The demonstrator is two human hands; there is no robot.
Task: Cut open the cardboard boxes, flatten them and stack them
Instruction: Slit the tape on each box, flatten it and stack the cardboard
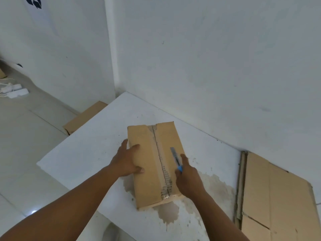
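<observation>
- The white wall point(208, 58) filled the upper part of the view, and a pale tiled floor point(26, 136) lay to the left.
- A white counter point(90, 153) stood in the corner against the wall, its surface marked by a brownish worn stain point(217, 186) around the near end of the box.
- Flattened brown cardboard sheets point(278, 197) lay in a pile just beside the counter's right edge.
- A closed brown cardboard box point(147, 171) rested lengthwise on the middle of the counter, with a ragged taped seam point(160, 159) running along its top.
- Another brown cardboard piece point(85, 117) lay on the floor past the counter's far left edge.
- The left hand point(126, 160) pressed on the box's left top flap, its grip spread, fingers straight over the top and upper left edge.
- The right hand point(188, 180) hovered at the box's right side, its grip curled tight round a blue-handled utility knife point(176, 159).
- The knife's blade was extended and pointed away from the person over the right flap, just beside the seam; whether it touched the cardboard could not be told.
- White power strips point(15, 90) with cords lay on the floor at the far left.
</observation>
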